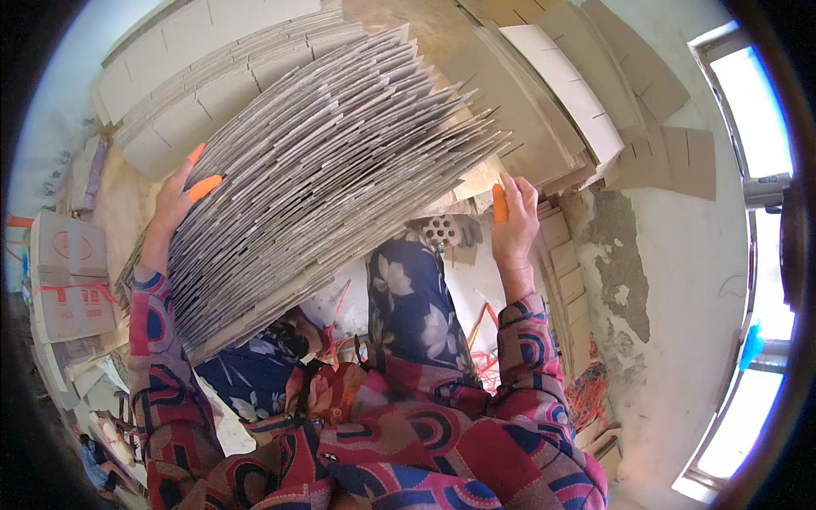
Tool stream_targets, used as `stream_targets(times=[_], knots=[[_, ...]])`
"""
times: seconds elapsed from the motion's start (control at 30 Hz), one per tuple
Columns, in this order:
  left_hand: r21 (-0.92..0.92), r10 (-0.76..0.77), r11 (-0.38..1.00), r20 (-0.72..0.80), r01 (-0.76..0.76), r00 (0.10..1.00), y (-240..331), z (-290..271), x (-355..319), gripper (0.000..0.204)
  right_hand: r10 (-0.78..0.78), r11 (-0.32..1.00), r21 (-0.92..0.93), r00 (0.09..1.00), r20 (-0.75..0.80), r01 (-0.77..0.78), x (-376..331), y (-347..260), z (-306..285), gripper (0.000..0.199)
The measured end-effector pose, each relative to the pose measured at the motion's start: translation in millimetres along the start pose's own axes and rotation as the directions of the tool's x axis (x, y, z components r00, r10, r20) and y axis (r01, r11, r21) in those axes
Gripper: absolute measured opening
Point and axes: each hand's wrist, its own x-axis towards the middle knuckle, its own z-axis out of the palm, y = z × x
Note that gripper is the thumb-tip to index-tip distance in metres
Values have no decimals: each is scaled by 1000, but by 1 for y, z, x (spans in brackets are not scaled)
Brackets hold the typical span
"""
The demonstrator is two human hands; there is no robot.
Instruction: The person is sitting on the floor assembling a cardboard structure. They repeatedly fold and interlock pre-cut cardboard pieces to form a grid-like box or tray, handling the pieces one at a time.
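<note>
A big stack of thin grey cardboard sheets [314, 170] leans in slanting, fanned layers in front of me, its near side by my legs. My left hand [172, 202] is at the stack's left edge, with orange covers on the thumb and a finger. That thumb and finger are spread apart against the sheet ends. Off the stack's right end, my right hand [517, 223] is raised with its fingers curled in, an orange cover on the thumb. Whether anything sits between those fingertips is hidden.
Slotted cardboard strips [204, 93] are piled behind the stack, and more slotted sheets [565, 81] lie at the far right. A carton [75, 276] stands at the left. Tangled red strapping [586, 395] lies near my right elbow. Windows [748, 93] line the right wall.
</note>
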Motion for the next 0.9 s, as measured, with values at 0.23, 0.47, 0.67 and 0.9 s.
stream_targets(times=[0.23, 0.47, 0.67, 0.9], knots=[[-110, -3, 994, 21, 5, 1000, 2, 2, -4, 65, -59, 998, -20, 992, 116, 62, -3, 9, 19, 44], [-30, -1, 1000, 22, 2, 1000, 7, -3, -4, 64, -146, 988, -34, 982, 121, 151, 11, 2, 30, 36], [-26, -20, 999, 5, 20, 1000, 6, -5, -1, 65, -208, 976, -49, 972, 105, 214, 17, 2, 36, 43], [-101, -60, 993, 20, 62, 998, 12, -6, 2, 69, -234, 969, -35, 956, 178, 244, 23, 6, 40, 51]])
